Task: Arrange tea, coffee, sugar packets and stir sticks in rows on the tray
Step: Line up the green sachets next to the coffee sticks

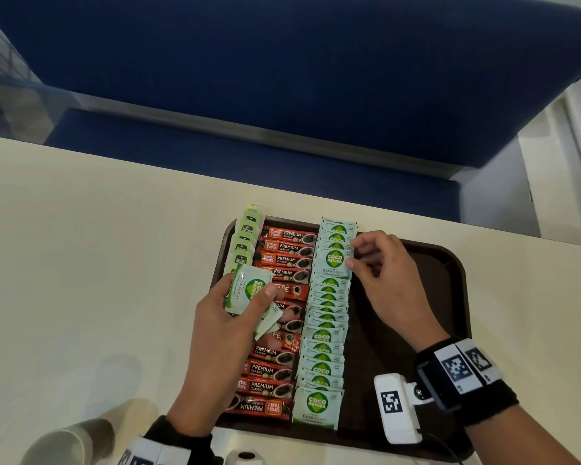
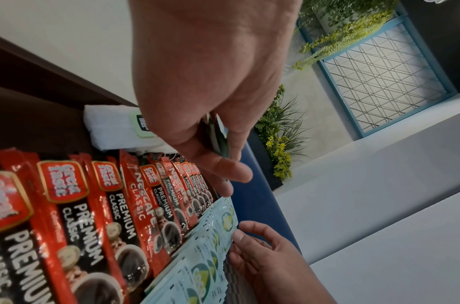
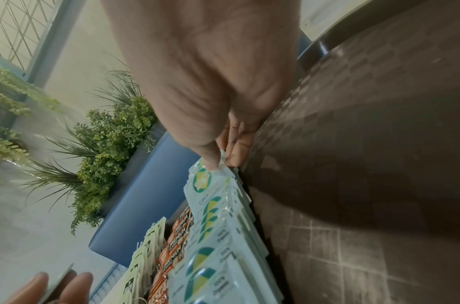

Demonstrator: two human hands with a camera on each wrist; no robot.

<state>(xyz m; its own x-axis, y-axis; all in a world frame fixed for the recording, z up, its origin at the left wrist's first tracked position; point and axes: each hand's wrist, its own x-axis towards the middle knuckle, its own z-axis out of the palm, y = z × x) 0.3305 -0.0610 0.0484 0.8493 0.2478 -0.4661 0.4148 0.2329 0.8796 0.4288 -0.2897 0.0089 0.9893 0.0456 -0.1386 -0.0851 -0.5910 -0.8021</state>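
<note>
The left hand (image 1: 228, 333) grips a small sheaf of sugar packets (image 1: 247, 290), thumb curled over the top one; how many lie beneath cannot be told, and the hand hides several coffee sticks (image 1: 284, 260) under it. The right hand (image 1: 383, 280) pinches the edge of one sugar packet (image 1: 334, 261) in the sugar row (image 1: 322, 333), thumb above and fingertips (image 3: 234, 158) behind; its other fingers are curled and partly out of sight. Beyond the left fingers stands the tea bag row (image 1: 245, 239), its near end covered by the held sheaf. All rows lie on the brown tray (image 1: 443, 297), whose near edge is cut off by the wrist cameras. No stir sticks can be made out.
</note>
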